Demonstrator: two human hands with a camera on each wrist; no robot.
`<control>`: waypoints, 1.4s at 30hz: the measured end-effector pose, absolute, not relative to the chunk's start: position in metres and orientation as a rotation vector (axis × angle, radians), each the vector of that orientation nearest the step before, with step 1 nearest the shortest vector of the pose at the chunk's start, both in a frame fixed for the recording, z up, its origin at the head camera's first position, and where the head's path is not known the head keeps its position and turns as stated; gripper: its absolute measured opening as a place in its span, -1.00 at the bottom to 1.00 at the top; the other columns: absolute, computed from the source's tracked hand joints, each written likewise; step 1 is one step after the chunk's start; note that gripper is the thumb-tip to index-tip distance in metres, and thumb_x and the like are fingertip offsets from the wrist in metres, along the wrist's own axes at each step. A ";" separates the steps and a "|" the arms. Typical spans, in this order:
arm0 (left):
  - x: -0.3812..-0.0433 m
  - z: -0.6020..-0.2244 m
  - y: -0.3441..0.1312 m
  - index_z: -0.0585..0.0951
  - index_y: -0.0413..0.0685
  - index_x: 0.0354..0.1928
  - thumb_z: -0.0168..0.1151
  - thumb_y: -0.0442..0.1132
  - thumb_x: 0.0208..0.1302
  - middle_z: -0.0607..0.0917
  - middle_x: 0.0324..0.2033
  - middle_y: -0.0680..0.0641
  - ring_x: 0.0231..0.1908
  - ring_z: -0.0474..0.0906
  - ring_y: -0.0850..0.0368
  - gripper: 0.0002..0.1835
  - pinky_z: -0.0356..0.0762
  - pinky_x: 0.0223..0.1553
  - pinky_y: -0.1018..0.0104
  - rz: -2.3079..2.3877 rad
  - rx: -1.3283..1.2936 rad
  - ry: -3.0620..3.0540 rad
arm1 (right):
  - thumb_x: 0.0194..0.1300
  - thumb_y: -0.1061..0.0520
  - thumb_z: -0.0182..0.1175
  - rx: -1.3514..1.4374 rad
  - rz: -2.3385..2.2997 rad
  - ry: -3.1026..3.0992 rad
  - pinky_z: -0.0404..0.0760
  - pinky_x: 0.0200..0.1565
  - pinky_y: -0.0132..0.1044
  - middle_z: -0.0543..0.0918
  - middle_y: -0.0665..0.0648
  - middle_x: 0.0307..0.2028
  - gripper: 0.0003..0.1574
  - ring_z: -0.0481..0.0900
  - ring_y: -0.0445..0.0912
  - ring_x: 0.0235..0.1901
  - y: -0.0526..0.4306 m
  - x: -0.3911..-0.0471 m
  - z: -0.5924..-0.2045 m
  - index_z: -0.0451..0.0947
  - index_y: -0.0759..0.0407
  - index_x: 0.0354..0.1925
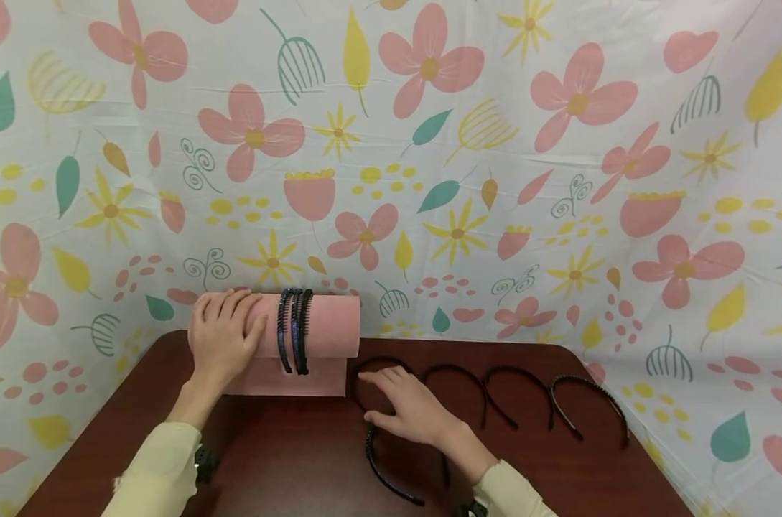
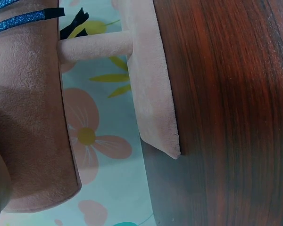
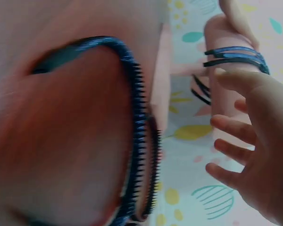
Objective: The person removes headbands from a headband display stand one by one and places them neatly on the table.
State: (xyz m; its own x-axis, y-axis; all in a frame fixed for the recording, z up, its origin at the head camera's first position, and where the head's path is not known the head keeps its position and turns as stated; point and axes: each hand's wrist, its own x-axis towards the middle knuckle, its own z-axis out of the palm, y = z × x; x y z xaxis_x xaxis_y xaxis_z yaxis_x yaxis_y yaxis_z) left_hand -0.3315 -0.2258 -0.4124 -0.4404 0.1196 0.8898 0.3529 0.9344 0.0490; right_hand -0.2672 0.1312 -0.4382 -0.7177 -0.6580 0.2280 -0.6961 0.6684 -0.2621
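Observation:
My left hand (image 1: 225, 334) holds the left end of a pink plush headband stand (image 1: 329, 327), its fingers over the top of the roll and its thumb along the front. Several dark headbands (image 1: 294, 330) sit side by side around the roll; blue glitter shows on two bands (image 2: 23, 21) in the left wrist view. Right of the stand, my right hand (image 1: 410, 406) hovers with spread fingers and nothing in its grasp. Beneath it lies a toothed blue-black headband (image 3: 137, 108), partly hidden in the head view by the hand. Another black headband (image 1: 380, 359) lies just behind.
Three more headbands lie in a row to the right, among them one black headband (image 1: 520, 370) and the farthest one (image 1: 591, 378). A dark red-brown wooden table (image 1: 287, 452) carries everything. Flower-printed cloth (image 1: 391, 143) hangs behind the table's back edge.

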 end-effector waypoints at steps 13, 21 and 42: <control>-0.333 -0.413 -0.226 0.66 -0.03 0.05 -0.07 0.12 0.37 0.67 0.06 -0.17 0.13 0.49 -0.19 -0.50 0.16 0.35 -0.18 -0.278 -0.338 -1.994 | 0.38 -0.14 0.22 1.098 0.600 -2.454 0.51 0.16 -0.10 0.57 -0.03 0.15 -0.40 0.48 -0.09 0.15 0.104 -0.279 -0.402 0.44 -0.02 0.30; -0.333 -0.413 -0.226 0.67 -0.04 0.03 -0.06 0.14 0.36 0.67 0.05 -0.18 0.13 0.48 -0.19 -0.49 0.13 0.37 -0.15 -0.283 -0.331 -1.988 | 0.30 0.03 0.32 1.118 0.582 -2.284 0.51 0.13 -0.10 0.56 0.04 0.08 -0.44 0.46 -0.04 0.08 0.082 -0.289 -0.381 0.49 0.06 0.23; -0.330 -0.412 -0.225 0.66 -0.06 0.04 -0.01 0.10 0.33 0.67 0.06 -0.18 0.13 0.48 -0.19 -0.51 0.17 0.33 -0.19 -0.284 -0.330 -2.004 | 0.19 -0.08 0.41 1.150 0.467 -2.266 0.39 0.32 0.07 0.47 0.13 0.25 -0.19 0.43 0.02 0.26 0.034 -0.316 -0.355 0.41 0.13 0.32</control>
